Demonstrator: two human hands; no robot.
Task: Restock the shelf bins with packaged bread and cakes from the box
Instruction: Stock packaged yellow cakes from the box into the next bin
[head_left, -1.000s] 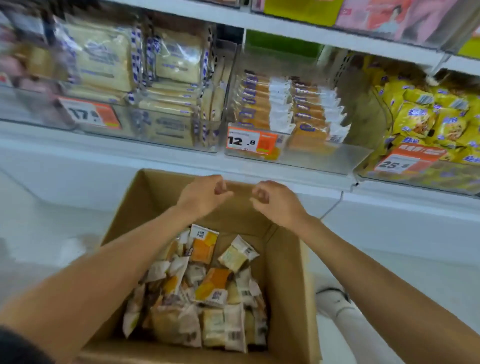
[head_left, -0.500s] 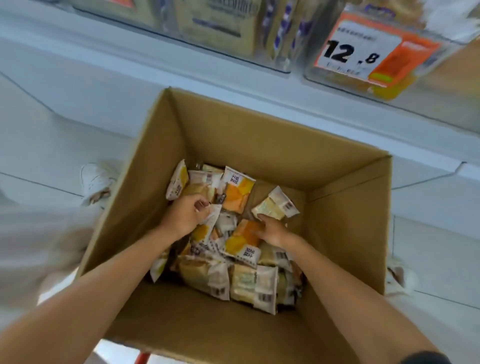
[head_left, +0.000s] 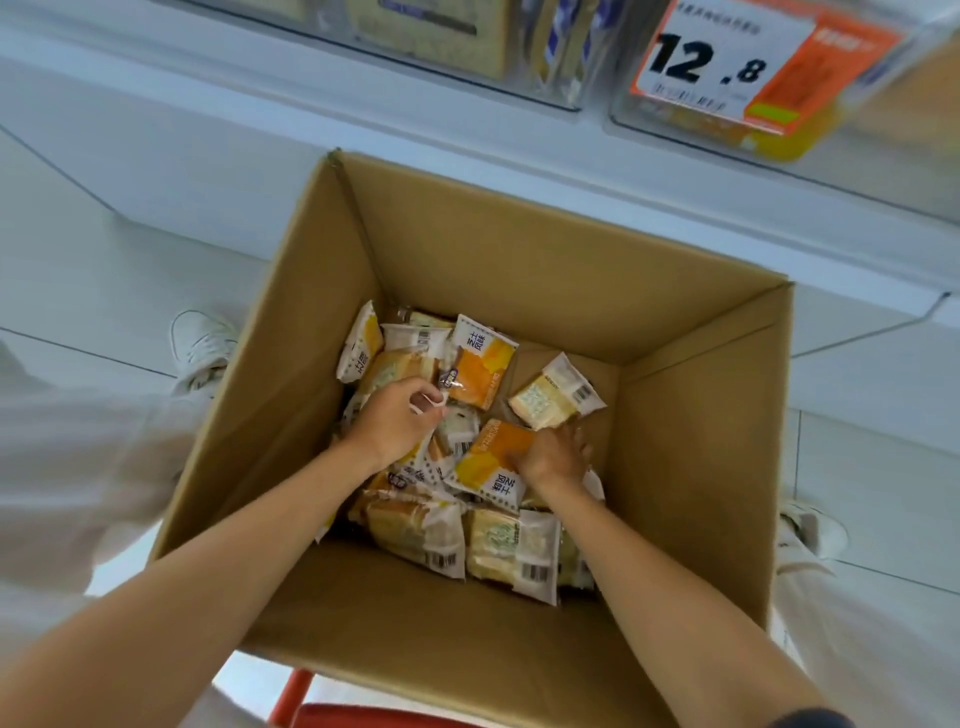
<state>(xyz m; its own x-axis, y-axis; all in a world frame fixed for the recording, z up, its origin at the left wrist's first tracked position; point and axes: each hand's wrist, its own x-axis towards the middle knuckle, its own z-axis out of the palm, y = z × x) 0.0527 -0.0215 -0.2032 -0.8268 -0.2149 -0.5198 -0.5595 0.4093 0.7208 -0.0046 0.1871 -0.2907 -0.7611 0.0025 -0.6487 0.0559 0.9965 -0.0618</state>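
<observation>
Slantwise, orange packet (head_left: 488, 457), white end nearward

The shelf bins (head_left: 519, 78) run off the top edge — the price tag's (head_left: 727, 57) small print blurs, the right hand's (head_left: 558, 457) fingertips buried among packets (head_left: 511, 551).

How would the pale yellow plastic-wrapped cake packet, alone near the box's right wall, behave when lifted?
The pale yellow plastic-wrapped cake packet is probably light and squashy: spongy cake shows through the film. Its glossy wrapper may slip; the crimped ends likely flop.
</observation>
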